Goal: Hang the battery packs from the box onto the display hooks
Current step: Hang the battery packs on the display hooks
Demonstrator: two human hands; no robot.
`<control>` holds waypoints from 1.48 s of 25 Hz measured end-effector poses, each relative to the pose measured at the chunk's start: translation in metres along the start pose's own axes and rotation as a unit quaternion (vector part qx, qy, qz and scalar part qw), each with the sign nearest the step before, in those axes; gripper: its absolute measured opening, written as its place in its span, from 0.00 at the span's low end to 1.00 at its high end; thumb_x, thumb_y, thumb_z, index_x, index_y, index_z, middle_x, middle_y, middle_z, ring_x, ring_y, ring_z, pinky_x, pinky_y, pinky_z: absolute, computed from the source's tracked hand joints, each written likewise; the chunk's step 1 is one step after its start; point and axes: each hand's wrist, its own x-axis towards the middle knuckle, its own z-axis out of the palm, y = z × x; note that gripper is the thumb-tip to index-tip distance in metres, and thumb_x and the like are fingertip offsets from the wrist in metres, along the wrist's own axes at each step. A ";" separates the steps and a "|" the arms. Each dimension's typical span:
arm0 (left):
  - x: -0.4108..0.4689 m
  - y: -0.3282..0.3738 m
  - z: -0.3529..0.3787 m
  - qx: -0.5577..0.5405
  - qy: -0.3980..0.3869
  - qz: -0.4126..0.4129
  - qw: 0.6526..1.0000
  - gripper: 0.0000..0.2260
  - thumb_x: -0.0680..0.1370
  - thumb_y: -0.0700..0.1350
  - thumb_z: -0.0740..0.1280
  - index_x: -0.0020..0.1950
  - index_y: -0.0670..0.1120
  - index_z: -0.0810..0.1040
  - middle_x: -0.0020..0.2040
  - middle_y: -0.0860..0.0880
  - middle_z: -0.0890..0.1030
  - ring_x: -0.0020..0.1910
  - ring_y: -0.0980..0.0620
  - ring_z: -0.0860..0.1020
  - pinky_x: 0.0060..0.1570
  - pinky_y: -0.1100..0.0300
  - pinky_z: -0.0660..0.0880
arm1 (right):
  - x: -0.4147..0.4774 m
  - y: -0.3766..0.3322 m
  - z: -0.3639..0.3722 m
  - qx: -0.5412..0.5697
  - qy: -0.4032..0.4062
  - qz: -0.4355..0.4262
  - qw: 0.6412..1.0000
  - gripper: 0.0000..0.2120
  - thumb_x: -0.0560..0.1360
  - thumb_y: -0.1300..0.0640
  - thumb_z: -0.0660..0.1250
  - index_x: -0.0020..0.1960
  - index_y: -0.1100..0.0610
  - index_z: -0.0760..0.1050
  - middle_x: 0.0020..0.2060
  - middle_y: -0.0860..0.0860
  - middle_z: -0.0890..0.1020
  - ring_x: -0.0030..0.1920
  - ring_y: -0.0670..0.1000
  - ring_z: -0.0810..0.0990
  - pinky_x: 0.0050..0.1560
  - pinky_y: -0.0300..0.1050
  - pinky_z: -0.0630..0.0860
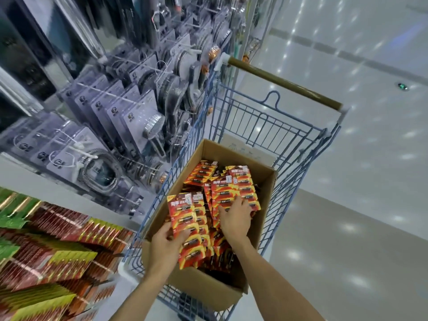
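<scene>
An open cardboard box [209, 289] sits in a blue wire cart and holds many red and yellow battery packs [203, 173]. My left hand [165, 245] grips a strip of battery packs [185, 218] by its lower edge, raised above the box's left side. My right hand [235, 218] is deeper in the box with its fingers closing around another bundle of battery packs [236, 188]. Rows of red, yellow and green battery packs hanging on display hooks [46, 246] fill the lower left.
The blue wire cart [261, 126] with a brown handle [284, 83] stands against the shelf. Packaged shower heads and hoses [129, 112] hang on hooks above the battery display. Glossy pale floor [359, 181] stretches to the right of the cart.
</scene>
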 end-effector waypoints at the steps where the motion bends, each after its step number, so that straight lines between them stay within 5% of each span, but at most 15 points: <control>1: -0.009 -0.001 -0.006 -0.019 0.005 -0.005 1.000 0.07 0.79 0.43 0.73 0.55 0.53 0.81 0.44 0.53 0.88 0.41 0.53 0.87 0.39 0.56 0.83 | 0.008 -0.002 0.004 -0.032 0.002 -0.005 0.999 0.30 0.78 0.43 0.70 0.74 0.55 0.65 0.72 0.55 0.70 0.73 0.57 0.69 0.70 0.55 0.71; 4: -0.026 -0.007 -0.017 -0.079 0.017 -0.015 0.997 0.08 0.79 0.41 0.73 0.55 0.51 0.81 0.44 0.54 0.88 0.41 0.52 0.88 0.35 0.58 0.82 | 0.025 -0.008 0.009 -0.043 -0.009 0.000 0.999 0.33 0.77 0.42 0.71 0.74 0.56 0.64 0.73 0.56 0.69 0.73 0.58 0.70 0.70 0.57 0.73; 8: -0.040 -0.008 -0.026 -0.143 0.028 -0.026 0.989 0.07 0.79 0.41 0.72 0.57 0.48 0.81 0.44 0.53 0.88 0.40 0.51 0.87 0.31 0.63 0.81 | 0.026 -0.007 0.002 0.049 -0.011 0.016 0.999 0.28 0.77 0.49 0.74 0.71 0.55 0.66 0.70 0.54 0.72 0.68 0.57 0.75 0.64 0.55 0.76; 12: -0.059 0.007 -0.038 -0.189 0.029 -0.007 0.981 0.08 0.79 0.41 0.72 0.58 0.47 0.82 0.44 0.52 0.89 0.39 0.50 0.88 0.31 0.63 0.81 | 0.007 -0.011 -0.022 0.182 -0.055 0.030 0.981 0.23 0.79 0.53 0.72 0.71 0.54 0.70 0.67 0.52 0.78 0.69 0.57 0.77 0.69 0.55 0.74; 15: -0.076 0.022 -0.051 -0.208 0.020 0.025 0.978 0.09 0.80 0.43 0.72 0.59 0.47 0.82 0.47 0.51 0.89 0.42 0.50 0.88 0.33 0.62 0.81 | -0.039 -0.026 -0.058 0.281 -0.125 -0.017 0.951 0.12 0.80 0.56 0.70 0.61 0.47 0.73 0.60 0.48 0.82 0.61 0.51 0.81 0.61 0.50 0.78; 19: -0.100 0.037 -0.073 -0.244 0.023 0.076 0.967 0.11 0.80 0.44 0.71 0.63 0.48 0.80 0.51 0.48 0.88 0.48 0.45 0.88 0.38 0.55 0.84 | -0.110 -0.051 -0.100 0.394 -0.243 -0.099 0.881 0.13 0.79 0.59 0.72 0.60 0.46 0.75 0.51 0.46 0.87 0.51 0.49 0.87 0.54 0.51 0.83; 26: -0.141 0.049 -0.122 -0.292 0.093 0.145 0.941 0.14 0.80 0.47 0.70 0.65 0.52 0.78 0.54 0.49 0.88 0.49 0.45 0.88 0.42 0.49 0.85 | -0.172 -0.090 -0.121 0.444 -0.350 -0.162 0.809 0.17 0.78 0.62 0.71 0.66 0.53 0.76 0.57 0.55 0.86 0.56 0.59 0.86 0.60 0.62 0.79; 37: -0.222 0.056 -0.229 -0.353 0.255 0.232 0.870 0.11 0.79 0.45 0.70 0.61 0.51 0.80 0.52 0.49 0.88 0.47 0.46 0.88 0.38 0.54 0.84 | -0.269 -0.193 -0.124 0.434 -0.422 -0.272 0.748 0.12 0.74 0.69 0.72 0.56 0.61 0.78 0.48 0.59 0.87 0.44 0.59 0.88 0.37 0.49 0.84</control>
